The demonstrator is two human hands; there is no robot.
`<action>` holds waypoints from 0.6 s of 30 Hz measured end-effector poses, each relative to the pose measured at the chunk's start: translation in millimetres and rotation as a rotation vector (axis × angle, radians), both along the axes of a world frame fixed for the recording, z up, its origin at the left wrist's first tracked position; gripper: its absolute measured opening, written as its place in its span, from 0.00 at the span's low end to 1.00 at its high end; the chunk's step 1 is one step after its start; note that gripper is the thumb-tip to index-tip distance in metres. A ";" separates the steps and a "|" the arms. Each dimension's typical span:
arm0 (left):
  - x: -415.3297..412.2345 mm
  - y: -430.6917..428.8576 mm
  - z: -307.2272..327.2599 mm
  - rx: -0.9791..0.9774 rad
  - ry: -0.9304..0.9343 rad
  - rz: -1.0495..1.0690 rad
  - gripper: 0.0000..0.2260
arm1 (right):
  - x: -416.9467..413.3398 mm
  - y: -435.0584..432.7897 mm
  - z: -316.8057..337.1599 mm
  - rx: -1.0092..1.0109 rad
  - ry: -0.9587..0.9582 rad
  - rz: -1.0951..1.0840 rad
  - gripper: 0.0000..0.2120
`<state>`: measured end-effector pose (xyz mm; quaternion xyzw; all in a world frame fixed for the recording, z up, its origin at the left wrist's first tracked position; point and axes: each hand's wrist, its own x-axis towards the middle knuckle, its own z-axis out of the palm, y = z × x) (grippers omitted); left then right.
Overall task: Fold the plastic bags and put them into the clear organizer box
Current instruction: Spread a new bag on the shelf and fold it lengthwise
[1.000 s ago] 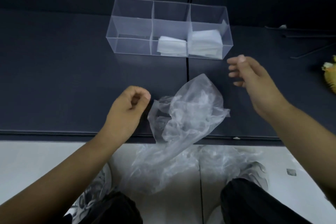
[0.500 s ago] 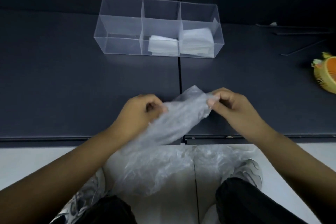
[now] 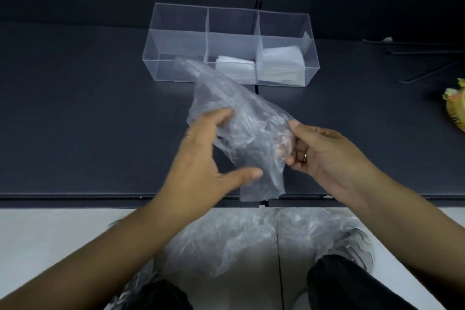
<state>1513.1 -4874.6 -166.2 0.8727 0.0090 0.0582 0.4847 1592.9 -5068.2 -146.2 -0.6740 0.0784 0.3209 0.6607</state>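
Left of centre, above the dark shelf [image 3: 75, 113], the left hand [image 3: 201, 158] has its thumb and fingers spread apart, fingertips touching the crumpled plastic bag [image 3: 241, 108] at mid-frame. The right hand [image 3: 324, 156] pinches the bag's right edge with curled fingers. At upper centre, the clear organizer box [image 3: 176, 40] holds folded bags [image 3: 235, 66] in its middle and right compartments. A yellow object [image 3: 456, 111] sits at the right edge.
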 end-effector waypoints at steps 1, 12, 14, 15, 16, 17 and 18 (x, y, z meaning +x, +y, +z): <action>0.0 -6.2 -2.0 -0.043 0.088 -0.014 0.35 | -1.4 2.2 3.2 0.024 0.017 0.013 0.15; 8.9 21.9 8.7 -0.320 -0.059 0.280 0.11 | 17.9 -15.5 16.7 -0.107 -0.187 -0.060 0.22; 11.1 31.3 9.0 -0.373 -0.073 0.329 0.13 | 27.3 -26.0 16.7 -0.207 -0.337 -0.138 0.25; 11.9 35.5 9.0 -0.385 -0.077 0.349 0.12 | 31.1 -30.7 15.9 -0.242 -0.416 -0.164 0.25; 12.8 38.2 9.2 -0.379 -0.082 0.364 0.10 | 33.6 -34.2 15.8 -0.251 -0.498 -0.166 0.23; 13.1 39.5 10.1 -0.367 -0.089 0.369 0.08 | 35.0 -36.1 15.6 -0.239 -0.570 -0.126 0.19; 13.2 40.3 10.0 -0.358 -0.098 0.361 0.07 | 35.2 -35.3 15.0 -0.219 -0.615 -0.034 0.18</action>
